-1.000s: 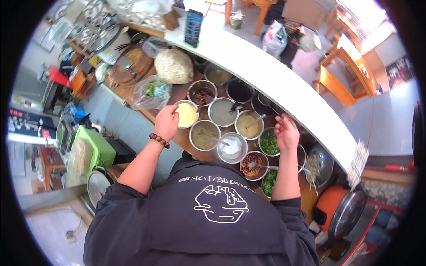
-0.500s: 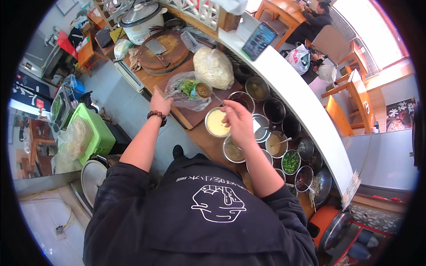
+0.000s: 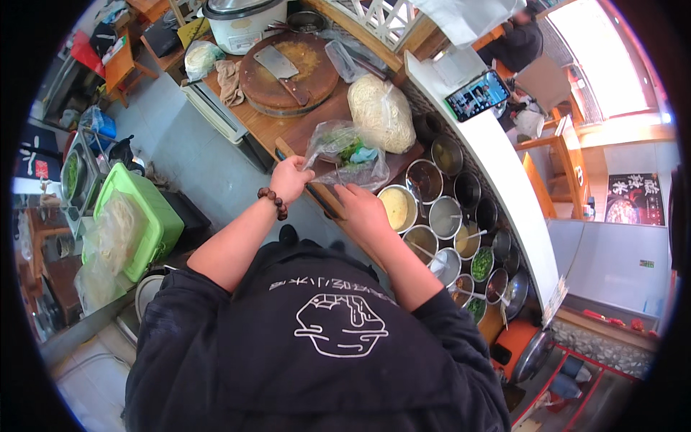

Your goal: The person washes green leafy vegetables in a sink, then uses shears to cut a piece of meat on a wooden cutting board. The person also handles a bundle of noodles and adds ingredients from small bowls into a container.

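A clear plastic bag [image 3: 375,171] lies spread on the wooden counter, with green leaves [image 3: 351,153] and something pale blue inside. My left hand [image 3: 290,180], a beaded bracelet at its wrist, pinches the bag's left edge. At the bag's near edge, my right hand [image 3: 363,210] has its fingers closed on the plastic, the fingertips partly hidden. Just right of that hand stands a metal pot of pale yellow stuff [image 3: 396,208]. Behind the bag sits a larger bag of pale noodle-like strands [image 3: 382,114].
A cleaver [image 3: 276,63] rests on a round chopping board [image 3: 253,88]. Several metal pots with sauces and chopped greens [image 3: 481,264] line the right side. A phone [image 3: 478,96] stands on the white ledge [image 3: 520,189]. On the left is a green bin [image 3: 158,229].
My right hand has let go of the ladle it held over the bag and moved down to the bag's near edge. My left hand still holds the bag. The view has shifted.
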Available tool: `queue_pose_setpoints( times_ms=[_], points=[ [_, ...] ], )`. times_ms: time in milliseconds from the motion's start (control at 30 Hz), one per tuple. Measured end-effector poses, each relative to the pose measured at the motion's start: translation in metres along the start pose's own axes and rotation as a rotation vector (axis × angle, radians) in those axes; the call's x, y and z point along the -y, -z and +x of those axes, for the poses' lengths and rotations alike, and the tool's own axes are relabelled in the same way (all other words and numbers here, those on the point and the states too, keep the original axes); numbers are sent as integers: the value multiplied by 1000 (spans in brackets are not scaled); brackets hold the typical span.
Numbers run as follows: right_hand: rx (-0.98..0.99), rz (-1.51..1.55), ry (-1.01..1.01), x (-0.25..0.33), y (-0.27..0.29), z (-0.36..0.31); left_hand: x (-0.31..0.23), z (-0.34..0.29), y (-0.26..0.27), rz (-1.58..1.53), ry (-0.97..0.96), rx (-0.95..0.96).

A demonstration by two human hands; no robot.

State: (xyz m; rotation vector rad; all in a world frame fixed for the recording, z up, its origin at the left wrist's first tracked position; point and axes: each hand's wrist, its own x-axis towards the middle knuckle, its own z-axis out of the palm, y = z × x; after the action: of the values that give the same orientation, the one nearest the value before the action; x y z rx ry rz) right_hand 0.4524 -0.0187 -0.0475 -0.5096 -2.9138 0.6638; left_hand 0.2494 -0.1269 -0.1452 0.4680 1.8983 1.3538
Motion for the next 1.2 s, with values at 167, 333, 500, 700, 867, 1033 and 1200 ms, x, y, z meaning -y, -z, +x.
queue_pose_setpoints(
  times_ms=[167, 333, 500, 700, 867, 1033, 1200],
  points=[
    [-37, 40, -34, 2, 10, -2, 4, 20, 6, 50, -26, -4],
    [-27, 69, -52, -11, 28, -4, -18, -11, 3, 204, -57, -23],
    [-279, 741, -578, -32, 62, -16, -36, -11, 25, 63, 27, 196],
    [-567, 1083, -584, -28, 119, 13, -13, -2, 97, -297, 114, 314],
    [-410, 1350, -349, 37, 105, 139, 24, 32, 216, -254, 120, 221],
    [-64, 1471, -268, 162, 37, 312, 62, 65, 382, -279, 168, -100],
    [285, 1579, -222, 324, -35, 493, 76, 53, 547, -360, 196, -443]
  ],
)
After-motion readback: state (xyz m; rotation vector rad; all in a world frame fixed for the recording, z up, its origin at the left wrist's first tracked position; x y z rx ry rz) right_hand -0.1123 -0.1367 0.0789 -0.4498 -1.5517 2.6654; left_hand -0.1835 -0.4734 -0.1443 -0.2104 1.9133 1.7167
